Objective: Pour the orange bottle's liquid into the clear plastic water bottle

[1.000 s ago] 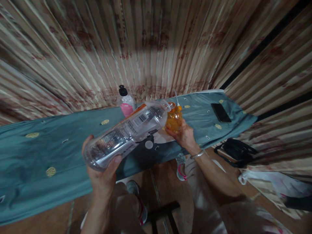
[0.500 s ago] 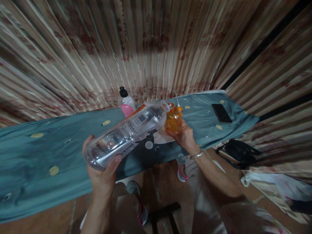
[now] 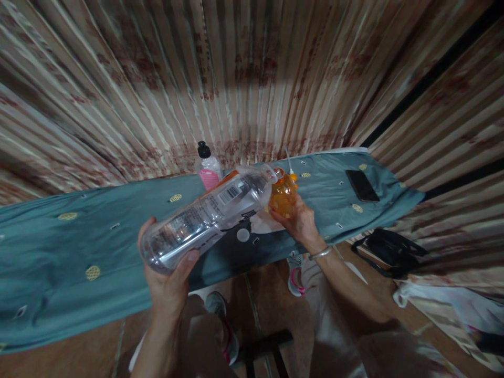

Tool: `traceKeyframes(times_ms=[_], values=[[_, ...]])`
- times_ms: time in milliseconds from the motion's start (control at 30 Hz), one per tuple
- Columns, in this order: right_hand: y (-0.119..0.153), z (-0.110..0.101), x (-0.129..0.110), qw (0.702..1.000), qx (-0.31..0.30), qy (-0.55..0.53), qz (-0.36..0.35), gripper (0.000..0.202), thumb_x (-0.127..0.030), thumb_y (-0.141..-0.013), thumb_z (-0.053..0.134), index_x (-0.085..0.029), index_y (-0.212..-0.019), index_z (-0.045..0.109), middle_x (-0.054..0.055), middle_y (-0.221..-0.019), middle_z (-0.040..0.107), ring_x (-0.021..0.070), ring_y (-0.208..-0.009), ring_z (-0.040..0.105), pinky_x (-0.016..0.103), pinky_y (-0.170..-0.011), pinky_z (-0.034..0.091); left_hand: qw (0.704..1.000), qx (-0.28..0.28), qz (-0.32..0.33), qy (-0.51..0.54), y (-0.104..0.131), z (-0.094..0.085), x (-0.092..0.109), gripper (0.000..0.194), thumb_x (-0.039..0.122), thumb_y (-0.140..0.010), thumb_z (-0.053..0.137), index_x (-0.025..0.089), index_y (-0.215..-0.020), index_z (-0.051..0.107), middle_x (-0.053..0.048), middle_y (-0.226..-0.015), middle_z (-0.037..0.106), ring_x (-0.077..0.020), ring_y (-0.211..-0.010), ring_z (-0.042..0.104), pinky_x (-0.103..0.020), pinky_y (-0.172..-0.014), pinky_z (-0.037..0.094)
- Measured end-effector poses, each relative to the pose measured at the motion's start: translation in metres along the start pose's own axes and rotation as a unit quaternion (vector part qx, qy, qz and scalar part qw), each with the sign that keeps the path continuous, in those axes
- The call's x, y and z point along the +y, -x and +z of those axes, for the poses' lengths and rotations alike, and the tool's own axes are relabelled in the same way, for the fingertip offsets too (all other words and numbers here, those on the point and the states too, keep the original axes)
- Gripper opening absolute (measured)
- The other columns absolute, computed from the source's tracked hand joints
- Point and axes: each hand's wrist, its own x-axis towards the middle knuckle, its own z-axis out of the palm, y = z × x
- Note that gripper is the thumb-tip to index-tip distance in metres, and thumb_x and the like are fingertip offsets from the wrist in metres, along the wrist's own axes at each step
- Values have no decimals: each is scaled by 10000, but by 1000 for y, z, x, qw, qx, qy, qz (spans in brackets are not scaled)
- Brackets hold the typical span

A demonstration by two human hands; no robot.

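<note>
My left hand (image 3: 167, 278) is closed around the base of a large clear plastic bottle (image 3: 205, 220) with a printed label and barcode. The bottle tilts, its neck toward the right and up. At its mouth, a small orange translucent bottle (image 3: 284, 199) is gripped by my right hand (image 3: 299, 223), which wears a silver bangle. The two mouths meet or nearly meet; whether they touch I cannot tell. Behind the orange bottle lies an orange pump top (image 3: 293, 177) with a thin pale tube. A round white cap (image 3: 243, 235) lies on the cloth below the clear bottle.
A teal cloth (image 3: 122, 247) covers the narrow table. A black-capped bottle with a pink label (image 3: 208, 170) stands at the back, and a black phone (image 3: 362, 185) lies to the right. Pleated curtains (image 3: 252, 79) hang behind. A black bag (image 3: 389, 249) sits below, right.
The view has shifted slightly, so everything appears a little further right and lower. Both hands keep their grip, and the bottles stay in the same tilted arrangement.
</note>
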Motion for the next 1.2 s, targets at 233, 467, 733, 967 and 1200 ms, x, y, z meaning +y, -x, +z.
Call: traceKeyframes(times_ms=[233, 467, 733, 967, 1200], values=[[0, -5, -5, 999, -24, 15, 36, 707, -658, -975, 645, -74, -1372, 621, 228, -1016, 812, 361, -923, 800, 451, -800, 646, 1000, -4, -10, 19, 1, -1, -1, 1016, 433, -553, 1054, 357, -1464, 612, -13, -1181, 672, -188, -971, 650, -285, -814, 598], [-2, -8, -9, 998, -36, -4, 50, 623, -614, -972, 668, -121, -1351, 625, 203, -1062, 816, 339, -960, 802, 443, -837, 650, 1000, -8, -8, 27, 1, 0, 0, 1011, 420, -562, 1051, 346, -1469, 610, -17, -1175, 684, -186, -951, 652, -286, -815, 599], [-2, -10, -9, 996, -53, -9, 66, 639, -576, -937, 740, -116, -1362, 616, 195, -1045, 810, 340, -951, 800, 423, -833, 636, 1000, -7, -12, 12, 0, 2, 0, 1006, 425, -580, 1035, 333, -1479, 594, -34, -1204, 674, -196, -965, 661, -281, -787, 597], [-2, -5, -5, 999, -21, -33, 30, 668, -685, -978, 630, -102, -1305, 632, 218, -984, 801, 367, -896, 797, 484, -783, 651, 1000, -9, -4, -18, 0, 3, -2, 1009, 498, -600, 1002, 332, -1497, 571, -51, -1214, 679, -229, -980, 683, -349, -838, 622], [-1, -3, 0, 999, -14, -38, 13, 829, -750, -934, 672, -92, -1431, 592, 218, -1010, 794, 375, -899, 794, 512, -771, 666, 1000, 4, -24, 1, 0, 6, -1, 1038, 462, -552, 1034, 320, -1477, 585, -36, -1205, 684, -218, -994, 674, -335, -878, 605]])
